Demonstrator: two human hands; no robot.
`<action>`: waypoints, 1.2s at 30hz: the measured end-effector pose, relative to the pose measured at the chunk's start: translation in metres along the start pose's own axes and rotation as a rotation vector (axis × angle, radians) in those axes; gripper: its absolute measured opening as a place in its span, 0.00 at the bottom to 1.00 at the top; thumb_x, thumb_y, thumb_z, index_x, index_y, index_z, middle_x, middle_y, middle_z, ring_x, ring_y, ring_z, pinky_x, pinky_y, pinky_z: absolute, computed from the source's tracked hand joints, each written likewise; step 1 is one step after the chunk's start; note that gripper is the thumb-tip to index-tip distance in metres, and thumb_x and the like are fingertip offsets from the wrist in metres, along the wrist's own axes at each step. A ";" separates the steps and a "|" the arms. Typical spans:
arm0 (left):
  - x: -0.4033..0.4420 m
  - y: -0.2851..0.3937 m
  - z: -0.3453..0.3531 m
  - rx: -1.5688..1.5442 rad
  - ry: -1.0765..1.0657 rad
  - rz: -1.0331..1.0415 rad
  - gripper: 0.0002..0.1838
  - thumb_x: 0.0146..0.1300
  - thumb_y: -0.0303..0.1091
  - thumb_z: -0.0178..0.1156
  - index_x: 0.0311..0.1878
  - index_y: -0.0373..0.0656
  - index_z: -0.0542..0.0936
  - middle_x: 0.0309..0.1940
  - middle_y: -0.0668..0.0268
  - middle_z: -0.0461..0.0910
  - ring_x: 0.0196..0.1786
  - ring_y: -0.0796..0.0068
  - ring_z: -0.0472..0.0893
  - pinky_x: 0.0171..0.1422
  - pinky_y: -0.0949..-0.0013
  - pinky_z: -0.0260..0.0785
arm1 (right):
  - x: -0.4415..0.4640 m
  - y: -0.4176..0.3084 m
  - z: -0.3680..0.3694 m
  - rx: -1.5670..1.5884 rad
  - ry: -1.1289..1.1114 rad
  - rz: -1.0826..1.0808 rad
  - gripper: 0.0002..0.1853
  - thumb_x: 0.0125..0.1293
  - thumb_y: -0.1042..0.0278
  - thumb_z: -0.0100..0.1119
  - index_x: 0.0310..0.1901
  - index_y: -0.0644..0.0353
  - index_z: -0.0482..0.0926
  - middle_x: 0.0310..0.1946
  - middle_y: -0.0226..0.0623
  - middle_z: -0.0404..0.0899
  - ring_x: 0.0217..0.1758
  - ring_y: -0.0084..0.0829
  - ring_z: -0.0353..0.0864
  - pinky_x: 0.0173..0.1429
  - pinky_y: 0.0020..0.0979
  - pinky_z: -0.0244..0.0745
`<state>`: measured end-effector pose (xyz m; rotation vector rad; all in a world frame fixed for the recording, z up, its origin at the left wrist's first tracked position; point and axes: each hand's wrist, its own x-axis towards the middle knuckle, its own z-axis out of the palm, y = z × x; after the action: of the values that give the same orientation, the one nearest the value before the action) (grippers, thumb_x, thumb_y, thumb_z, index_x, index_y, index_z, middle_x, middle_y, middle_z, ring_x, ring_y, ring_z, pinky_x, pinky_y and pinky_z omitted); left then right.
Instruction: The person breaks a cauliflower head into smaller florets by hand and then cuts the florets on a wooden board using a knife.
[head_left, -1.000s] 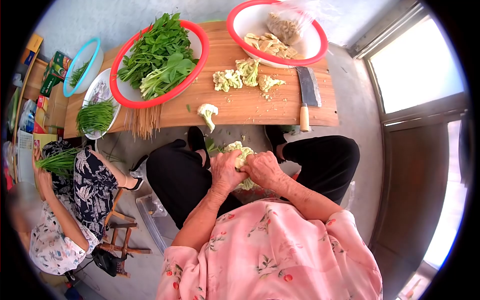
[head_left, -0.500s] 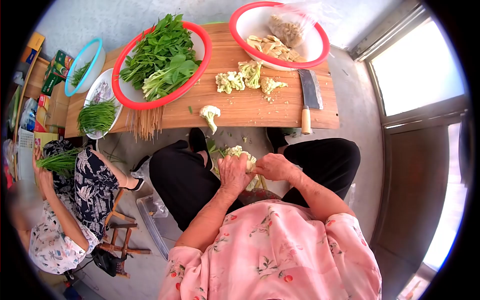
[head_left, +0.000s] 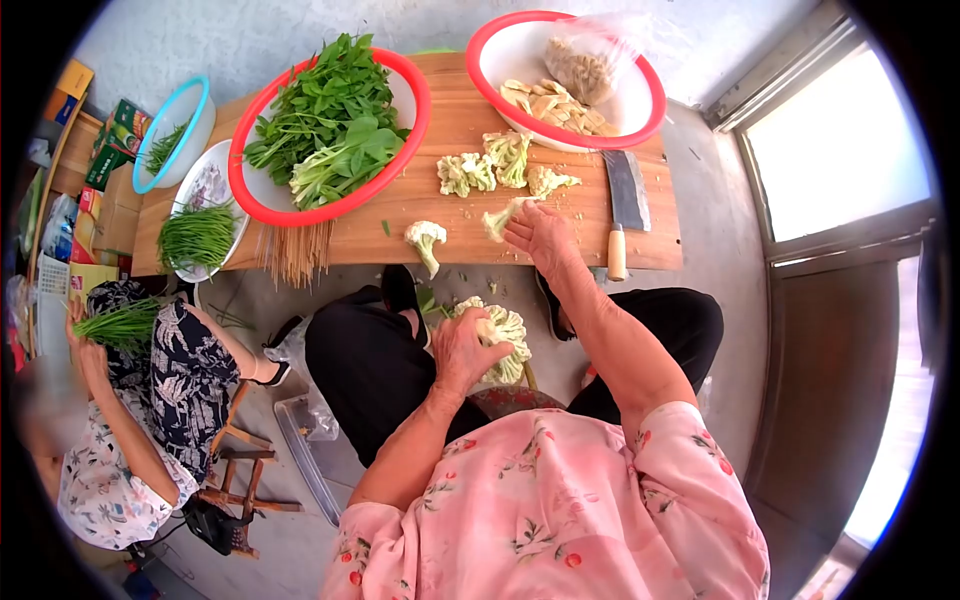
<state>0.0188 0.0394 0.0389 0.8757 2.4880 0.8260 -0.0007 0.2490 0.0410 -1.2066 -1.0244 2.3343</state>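
Note:
My left hand [head_left: 463,350] grips the cauliflower head [head_left: 507,335] low between my knees, below the table's near edge. Over the wooden table [head_left: 350,235], my right hand [head_left: 541,236] reaches forward with its fingers stretched out. A cauliflower floret [head_left: 497,220] lies at those fingertips, partly covered by them. Behind it are several more pieces, among them a pale clump [head_left: 466,174] and a taller one [head_left: 509,158]. Another floret [head_left: 426,245] rests by itself near the front edge. To the right of my right hand is a cleaver [head_left: 625,192], its wooden handle pointing toward me.
A red-rimmed basin [head_left: 421,130] holds leafy greens; another [head_left: 657,88] holds pale slices and a bag. Thin sticks [head_left: 292,252] overhang the table edge. Farther left are a plate of green stalks [head_left: 200,238] and a blue-rimmed bowl [head_left: 188,150]. A seated person [head_left: 125,440] holds green stalks.
My right hand has left the cauliflower head and moved forward to the tabletop, where an additional floret now lies at its fingers. My left hand has stayed on the head. The view has shifted slightly.

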 end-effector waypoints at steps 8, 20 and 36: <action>0.009 -0.006 -0.003 -0.313 0.084 -0.156 0.30 0.38 0.49 0.74 0.44 0.45 0.76 0.36 0.57 0.80 0.43 0.56 0.79 0.49 0.58 0.70 | -0.061 0.015 -0.048 -0.912 -0.698 -0.428 0.30 0.53 0.63 0.70 0.57 0.64 0.72 0.48 0.45 0.79 0.51 0.38 0.78 0.56 0.34 0.73; 0.002 0.015 -0.001 -0.466 -0.157 -0.186 0.35 0.38 0.45 0.74 0.49 0.41 0.70 0.37 0.52 0.80 0.41 0.57 0.81 0.47 0.61 0.72 | -0.115 0.053 -0.063 -1.248 -0.591 -0.480 0.36 0.44 0.52 0.73 0.56 0.53 0.72 0.45 0.43 0.78 0.52 0.46 0.75 0.56 0.43 0.70; 0.095 -0.042 -0.025 -0.188 0.328 -0.264 0.16 0.50 0.40 0.63 0.43 0.48 0.84 0.58 0.46 0.66 0.59 0.46 0.69 0.65 0.59 0.61 | -0.114 0.053 -0.080 -0.138 -0.295 0.333 0.21 0.54 0.73 0.67 0.51 0.67 0.77 0.42 0.39 0.82 0.43 0.30 0.82 0.48 0.31 0.79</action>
<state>-0.0823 0.0651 0.0166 0.3598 2.6644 1.1603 0.1334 0.1846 0.0375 -1.1820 -1.1721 2.8061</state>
